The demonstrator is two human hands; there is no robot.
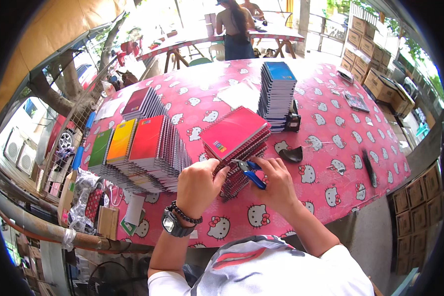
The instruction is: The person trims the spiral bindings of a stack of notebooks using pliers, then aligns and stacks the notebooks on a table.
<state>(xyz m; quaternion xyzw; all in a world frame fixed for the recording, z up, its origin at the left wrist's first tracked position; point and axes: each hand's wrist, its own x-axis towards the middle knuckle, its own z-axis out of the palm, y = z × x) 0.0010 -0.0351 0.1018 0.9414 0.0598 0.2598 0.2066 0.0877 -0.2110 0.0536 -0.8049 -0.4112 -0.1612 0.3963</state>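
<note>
A stack of spiral notebooks with a pink cover (234,132) on top stands in front of me at mid-table. My left hand (201,181), with a dark watch and beaded bracelet at the wrist, has its thumb and fingers closed on the near left corner of the stack, by the wire binding. My right hand (274,181) is wrapped round blue-handled cutting pliers (253,173). Their metal jaws point left, at the near edge of the notebooks, close to my left thumb. I cannot make out whether the jaws touch the wire.
Left stand stacks of green (100,148), yellow (121,140), red (148,137) and maroon notebooks (136,101). A tall blue-topped stack (279,72) rises behind right, near a black curved piece (291,155) and a black brush (368,168). A person (234,24) is at a far table; cartons (365,44) stand right.
</note>
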